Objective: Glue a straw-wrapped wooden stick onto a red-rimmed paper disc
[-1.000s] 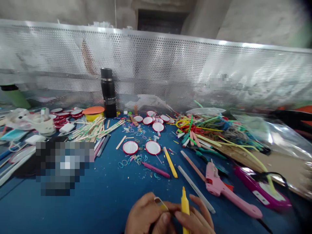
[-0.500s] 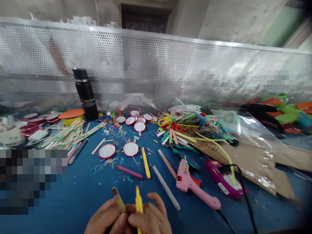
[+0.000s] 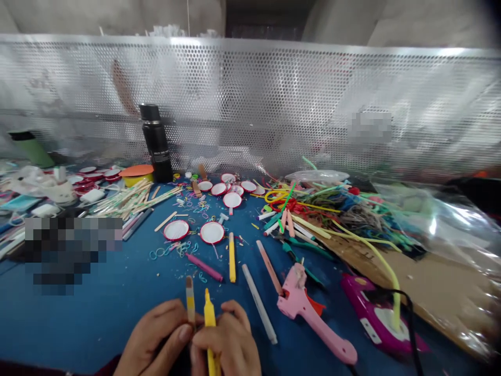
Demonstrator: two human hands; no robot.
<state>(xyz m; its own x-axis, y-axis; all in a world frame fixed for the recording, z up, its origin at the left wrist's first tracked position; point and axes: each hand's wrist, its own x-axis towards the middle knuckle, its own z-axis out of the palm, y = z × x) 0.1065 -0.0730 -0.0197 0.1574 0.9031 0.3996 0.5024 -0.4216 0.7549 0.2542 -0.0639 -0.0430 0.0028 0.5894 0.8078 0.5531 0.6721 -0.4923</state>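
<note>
My left hand (image 3: 156,337) is closed on a flat wooden craft stick (image 3: 190,298) that points up, with a brown tip and grey and yellow bands. In my right hand (image 3: 233,342) is an uncapped yellow marker (image 3: 210,312), held upright with its tip just right of the stick and apart from it. The two hands touch or nearly touch low in the view. Beyond them lie a purple marker (image 3: 204,267), another yellow marker (image 3: 232,258) and a grey-white marker (image 3: 259,303).
To the right lie a pink glue gun (image 3: 313,316) and a purple device (image 3: 378,313) with a black cable. White discs with red rims (image 3: 212,233) sit mid-table among small rubber bands. A black bottle (image 3: 156,146) stands before the perforated metal screen (image 3: 250,104).
The camera view has turned left, so the table things appear shifted. My hands sit slightly lower and further left, and the craft stick now stands more upright. Both hands keep their hold.
</note>
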